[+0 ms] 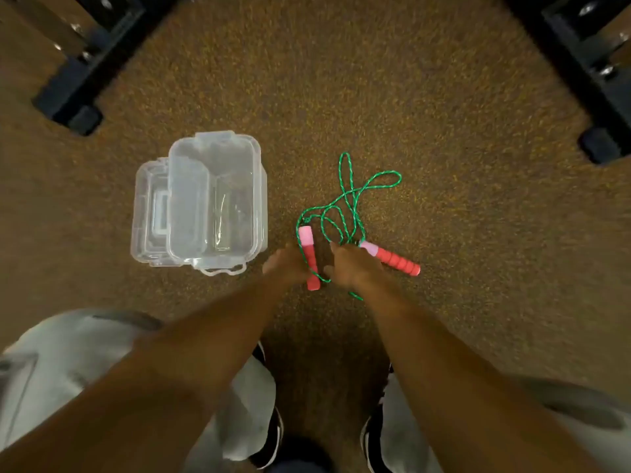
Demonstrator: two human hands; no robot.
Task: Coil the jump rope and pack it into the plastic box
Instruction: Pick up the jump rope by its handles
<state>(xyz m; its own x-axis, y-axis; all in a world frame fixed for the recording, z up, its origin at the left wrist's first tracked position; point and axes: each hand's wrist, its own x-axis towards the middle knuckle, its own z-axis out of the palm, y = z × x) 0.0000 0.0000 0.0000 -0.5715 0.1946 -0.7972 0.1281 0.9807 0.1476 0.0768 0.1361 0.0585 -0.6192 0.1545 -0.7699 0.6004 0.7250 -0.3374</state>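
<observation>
On carpet: green jump rope (345, 206) loosely tangled, 2 red-pink handles; both hands' grip unclear; plastic box (215, 203) open.

Left hand (288, 266) blurred, grip on near red handle (309, 257) unclear; right hand (355, 266) covers green rope (345, 206) beside handle.

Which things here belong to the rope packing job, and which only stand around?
For the job: green braided jump rope with red-pink handles; clear plastic box; clear lid under it; left hand; right hand.

Standing around: black metal frame feet; brown speckled carpet.
</observation>
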